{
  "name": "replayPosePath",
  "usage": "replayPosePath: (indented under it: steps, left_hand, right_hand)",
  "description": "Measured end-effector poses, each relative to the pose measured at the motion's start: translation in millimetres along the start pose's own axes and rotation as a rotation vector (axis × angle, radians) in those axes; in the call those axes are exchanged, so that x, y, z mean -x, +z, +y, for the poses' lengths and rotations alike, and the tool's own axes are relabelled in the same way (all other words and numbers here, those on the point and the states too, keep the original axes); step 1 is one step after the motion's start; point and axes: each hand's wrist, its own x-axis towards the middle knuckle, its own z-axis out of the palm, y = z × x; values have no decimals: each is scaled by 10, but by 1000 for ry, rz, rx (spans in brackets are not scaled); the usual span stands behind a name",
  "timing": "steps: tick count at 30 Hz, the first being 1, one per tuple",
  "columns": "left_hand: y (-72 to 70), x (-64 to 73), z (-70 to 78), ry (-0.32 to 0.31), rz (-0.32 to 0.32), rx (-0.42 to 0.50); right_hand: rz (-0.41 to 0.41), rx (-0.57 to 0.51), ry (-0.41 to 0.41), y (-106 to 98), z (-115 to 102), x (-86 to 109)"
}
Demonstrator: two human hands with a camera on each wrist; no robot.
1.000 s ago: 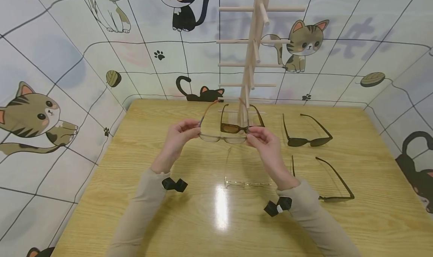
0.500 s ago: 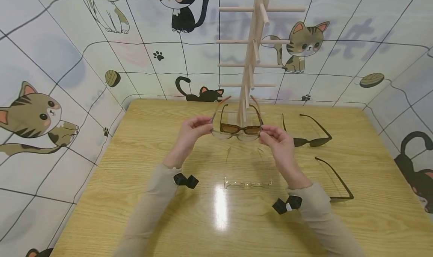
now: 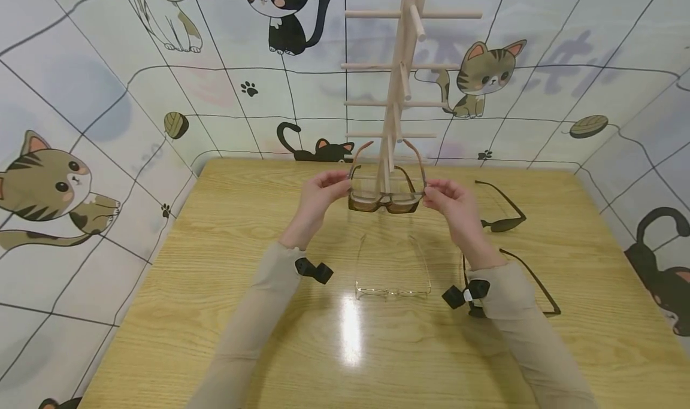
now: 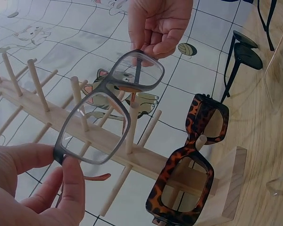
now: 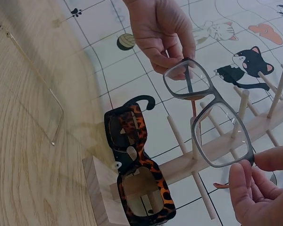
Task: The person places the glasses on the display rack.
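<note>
Both hands hold a pair of grey-framed eyeglasses point(image 5: 218, 97) with clear lenses and orange-brown temple tips, level in front of a wooden rack point(image 3: 403, 55). My left hand point(image 3: 322, 194) pinches one outer corner of the frame. The other corner sits between the thumb and fingers of my right hand point(image 3: 451, 204). The temples are unfolded and point toward the rack, one on each side of its post. Just below, tortoiseshell sunglasses point(image 4: 175, 159) rest on the rack's low peg. In the head view, the held frame partly overlaps them.
Thin gold-rimmed glasses point(image 3: 392, 293) lie unfolded on the wooden table point(image 3: 215, 313). Black sunglasses point(image 3: 507, 224) are at the back right, partly behind my right hand. Nearer lies another black pair point(image 3: 554, 311), partly covered by the right sleeve. Several pegs stick out from the rack above.
Both hands have moved right and forward with the eyeglasses, up to the rack. The temples now stand on either side of the post.
</note>
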Motion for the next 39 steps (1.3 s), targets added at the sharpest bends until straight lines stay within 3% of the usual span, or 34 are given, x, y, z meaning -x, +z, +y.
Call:
replayPosePath:
  steps: [17, 39]
  left_hand:
    - [80, -282, -120, -76, 78, 80]
    - [93, -315, -169, -86, 89, 74]
  right_hand:
    - [64, 20, 109, -12, 11, -304]
    - [49, 52, 134, -27, 59, -340]
